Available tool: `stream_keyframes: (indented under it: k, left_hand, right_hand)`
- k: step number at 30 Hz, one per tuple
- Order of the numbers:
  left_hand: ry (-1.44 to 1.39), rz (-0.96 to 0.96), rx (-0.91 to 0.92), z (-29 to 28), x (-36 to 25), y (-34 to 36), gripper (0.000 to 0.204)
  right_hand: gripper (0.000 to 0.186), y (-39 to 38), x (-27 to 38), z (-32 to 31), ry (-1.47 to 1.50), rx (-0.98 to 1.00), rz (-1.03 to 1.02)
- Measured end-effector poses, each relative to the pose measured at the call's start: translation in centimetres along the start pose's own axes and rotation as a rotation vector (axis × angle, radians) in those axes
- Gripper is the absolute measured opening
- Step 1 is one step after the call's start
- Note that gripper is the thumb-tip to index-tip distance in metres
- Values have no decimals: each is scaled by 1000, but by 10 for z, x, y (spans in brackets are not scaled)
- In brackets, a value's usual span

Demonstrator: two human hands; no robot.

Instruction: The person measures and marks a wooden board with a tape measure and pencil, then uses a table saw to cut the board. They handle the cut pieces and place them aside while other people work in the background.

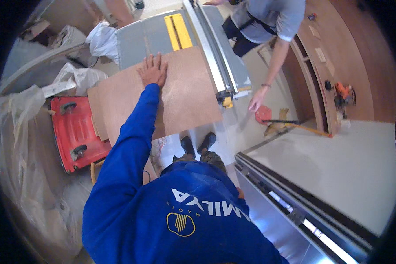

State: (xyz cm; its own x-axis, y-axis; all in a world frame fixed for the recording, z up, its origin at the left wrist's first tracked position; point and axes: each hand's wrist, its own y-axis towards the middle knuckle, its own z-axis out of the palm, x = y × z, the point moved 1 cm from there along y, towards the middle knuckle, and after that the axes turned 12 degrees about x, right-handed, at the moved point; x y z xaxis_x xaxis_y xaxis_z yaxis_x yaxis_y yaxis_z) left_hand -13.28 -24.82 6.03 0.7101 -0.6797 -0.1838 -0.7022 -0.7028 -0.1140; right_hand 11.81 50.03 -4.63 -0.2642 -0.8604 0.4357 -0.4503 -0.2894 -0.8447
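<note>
My left hand (pixel 153 71) lies flat on a thin brown wooden panel (pixel 185 90), fingers spread, near its far left edge. The panel rests on the grey table saw (pixel 136 42), its right edge alongside the metal rip fence (pixel 205 48). Beyond the panel, the yellow insert plate (pixel 178 31) with its dark slot stays uncovered. Of my right hand (pixel 240 192) only a sliver of skin shows at my right side; its fingers are hidden behind the blue sweatshirt.
A co-worker (pixel 270 20) stands past the fence, one arm hanging down. At left are a red wheeled dolly (pixel 81 154) and plastic sheeting (pixel 24 145). To the right stand a white panel (pixel 334 167), metal rails (pixel 295 211) and an orange power tool (pixel 344 92) on a wooden surface.
</note>
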Motion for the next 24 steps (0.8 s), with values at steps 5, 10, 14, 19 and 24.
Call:
stream_keyframes:
  k: [5,10,14,19,24]
  left_hand:
    - [-67,55,-19,2,4,0,64]
    - [-97,132,-146,-7,14,0,63]
    - [-49,159,-188,-11,20,-18,58]
    - [-100,295,-160,-3,10,-65,54]
    - [-106,218,-80,3,7,-89,52]
  right_hand:
    - [43,-45,35,-17,355,166,-114]
    - [54,-66,67,-34,496,339,-226]
    - [66,-84,101,-48,522,330,84]
    - [60,-85,125,-76,337,388,-54]
    - [46,-47,119,-61,306,417,18]
